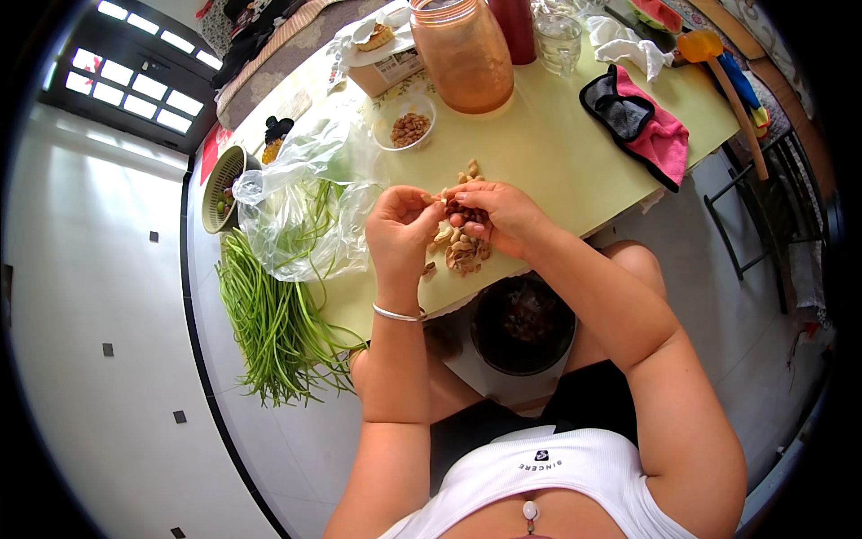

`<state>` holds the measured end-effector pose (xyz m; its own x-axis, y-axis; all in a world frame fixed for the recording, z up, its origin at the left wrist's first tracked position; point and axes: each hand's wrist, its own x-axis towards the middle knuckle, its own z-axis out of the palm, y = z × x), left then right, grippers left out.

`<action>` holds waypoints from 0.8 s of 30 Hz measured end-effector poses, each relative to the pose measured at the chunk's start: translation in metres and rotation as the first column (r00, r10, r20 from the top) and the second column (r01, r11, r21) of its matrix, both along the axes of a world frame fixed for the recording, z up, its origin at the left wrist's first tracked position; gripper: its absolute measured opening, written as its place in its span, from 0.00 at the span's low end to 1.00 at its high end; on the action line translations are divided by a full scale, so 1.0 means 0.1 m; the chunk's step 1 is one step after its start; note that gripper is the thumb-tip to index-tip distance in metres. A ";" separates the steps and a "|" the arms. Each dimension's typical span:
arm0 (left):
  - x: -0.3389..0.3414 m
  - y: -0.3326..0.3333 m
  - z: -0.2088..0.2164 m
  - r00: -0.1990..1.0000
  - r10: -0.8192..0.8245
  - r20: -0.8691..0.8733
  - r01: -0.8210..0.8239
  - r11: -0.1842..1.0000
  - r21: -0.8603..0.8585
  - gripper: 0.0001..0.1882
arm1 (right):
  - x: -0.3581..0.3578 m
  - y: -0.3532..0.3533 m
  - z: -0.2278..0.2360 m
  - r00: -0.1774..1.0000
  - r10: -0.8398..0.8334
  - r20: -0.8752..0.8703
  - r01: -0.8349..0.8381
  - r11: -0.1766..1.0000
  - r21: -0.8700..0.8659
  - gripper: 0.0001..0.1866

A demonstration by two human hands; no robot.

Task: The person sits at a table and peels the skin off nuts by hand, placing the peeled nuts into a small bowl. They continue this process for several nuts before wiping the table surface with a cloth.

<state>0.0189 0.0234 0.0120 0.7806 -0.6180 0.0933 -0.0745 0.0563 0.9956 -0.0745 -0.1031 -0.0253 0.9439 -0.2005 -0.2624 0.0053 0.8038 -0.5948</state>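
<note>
Above the table's near edge my left hand [401,220] and my right hand [503,214] meet fingertip to fingertip. Both are closed in a pinch around a small peanut [444,199], partly covered by the fingers. Reddish-brown peanut kernels [469,212] show within the curled fingers of my right hand. Just below the hands lies a pile of peanut shells [464,251], with a few whole peanuts [471,169] beyond them. A clear plastic bowl [395,136] farther back holds shelled brown kernels.
Green vegetable stalks [269,314] and a clear plastic bag [305,216] lie left. A large jar [462,58], a box [386,72] and a glass mug [558,43] stand behind. A pink-grey cloth [636,126] lies right. Beneath the table edge is a black bin [523,359].
</note>
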 end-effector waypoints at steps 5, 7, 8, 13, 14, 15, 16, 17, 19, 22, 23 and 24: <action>0.14 0.06 -0.03 0.999 -0.018 0.043 0.018 1.000 0.006 0.06 | -0.02 -0.07 0.04 0.997 -0.074 -0.019 0.074 0.997 0.009 0.10; 0.19 0.12 0.01 0.989 -0.041 0.145 0.021 0.990 0.139 0.07 | -0.06 -0.22 0.10 0.980 -0.195 -0.051 0.199 0.977 0.082 0.11; 0.19 0.14 0.04 0.978 -0.107 0.177 0.060 0.966 0.252 0.07 | -0.08 -0.31 0.12 0.965 -0.254 -0.070 0.260 0.958 0.117 0.12; 0.08 0.10 0.08 0.824 -0.239 0.514 -0.042 0.879 0.476 0.09 | -0.14 -0.49 0.09 0.962 -0.273 0.009 0.269 0.953 0.140 0.15; 0.04 0.07 0.07 0.758 -0.223 0.613 -0.083 0.899 0.430 0.10 | -0.12 -0.47 0.09 0.960 -0.280 -0.011 0.278 0.949 0.150 0.15; 0.01 0.03 0.07 0.743 -0.195 0.640 -0.075 0.926 0.370 0.10 | -0.09 -0.45 0.10 0.956 -0.290 -0.032 0.291 0.943 0.159 0.16; -0.02 -0.02 0.07 0.729 -0.165 0.664 -0.066 0.949 0.309 0.10 | -0.08 -0.42 0.12 0.960 -0.276 -0.050 0.280 0.935 0.218 0.18; -0.07 -0.06 0.06 0.715 -0.133 0.686 -0.057 0.967 0.247 0.10 | -0.06 -0.37 0.16 0.963 -0.261 -0.065 0.269 0.923 0.277 0.20; -0.18 -0.15 0.07 0.674 -0.072 0.736 -0.054 0.988 0.147 0.09 | -0.05 -0.31 0.20 0.969 -0.240 -0.065 0.248 0.911 0.331 0.24; -0.25 -0.19 0.07 0.635 -0.048 0.771 -0.054 0.993 0.106 0.09 | -0.03 -0.24 0.19 0.979 -0.201 -0.022 0.198 0.928 0.315 0.29; -0.25 -0.20 0.04 0.625 -0.042 0.779 -0.065 0.992 0.106 0.09 | -0.03 -0.22 0.18 0.984 -0.176 -0.010 0.171 0.936 0.307 0.30; -0.24 -0.21 0.03 0.615 -0.036 0.788 -0.075 0.992 0.104 0.10 | -0.03 -0.21 0.17 0.988 -0.152 0.003 0.145 0.944 0.297 0.32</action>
